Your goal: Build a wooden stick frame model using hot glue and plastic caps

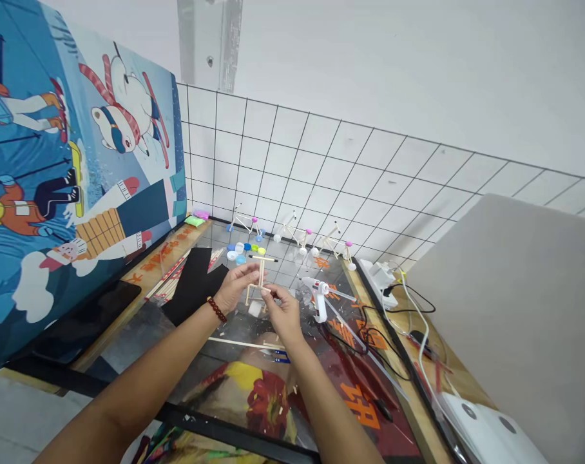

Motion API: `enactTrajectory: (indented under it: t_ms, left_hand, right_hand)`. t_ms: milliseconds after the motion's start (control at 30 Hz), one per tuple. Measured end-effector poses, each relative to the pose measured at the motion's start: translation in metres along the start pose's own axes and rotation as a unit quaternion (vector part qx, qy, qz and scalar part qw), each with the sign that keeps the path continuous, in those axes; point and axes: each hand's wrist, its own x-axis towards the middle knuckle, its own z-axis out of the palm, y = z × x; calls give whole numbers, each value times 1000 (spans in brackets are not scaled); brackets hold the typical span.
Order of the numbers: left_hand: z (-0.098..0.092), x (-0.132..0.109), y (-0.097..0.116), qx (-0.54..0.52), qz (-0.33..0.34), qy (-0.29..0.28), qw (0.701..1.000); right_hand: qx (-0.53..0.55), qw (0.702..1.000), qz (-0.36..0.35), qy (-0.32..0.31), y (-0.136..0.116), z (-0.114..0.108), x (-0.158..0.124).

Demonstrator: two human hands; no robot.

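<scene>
A small frame of thin wooden sticks [259, 280] is held up over the glass-topped table [234, 361]. My left hand [237, 288], with a red bead bracelet on the wrist, pinches its left side. My right hand [283, 311] pinches the lower right part of the same stick frame. Both hands are closed on it. A white glue gun [318, 298] stands just right of my right hand. Loose sticks [247, 343] lie on the glass below my hands.
Three finished stick models [247, 224] [292, 231] [334, 243] stand along the tiled wall. Coloured bottle caps [241, 250] lie near them. A black sheet [194, 283] and a stick bundle sit left. A power strip [380, 277] with cables and a grey board [519, 309] are right.
</scene>
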Motion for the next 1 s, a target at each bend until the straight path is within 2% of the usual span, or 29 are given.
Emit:
enactTrajectory:
  t_ms: [133, 367, 567, 733, 1000]
  left_hand:
    - [-1, 4, 13, -53, 35, 26, 998]
    - [-1, 6, 24, -49, 52, 42, 997]
    - [-7, 10, 14, -57, 14, 49, 997]
    - [-12, 10, -1, 43, -54, 22, 997]
    - [-8, 7, -14, 103, -63, 16, 993]
  right_hand:
    - [-4, 1000, 9, 2, 4, 2, 0]
    - [11, 999, 35, -2, 9, 7, -4]
    - [38, 997, 61, 28, 7, 7, -1]
    - [57, 993, 89, 55, 13, 2, 3]
    - [83, 991, 99, 20, 19, 1, 3]
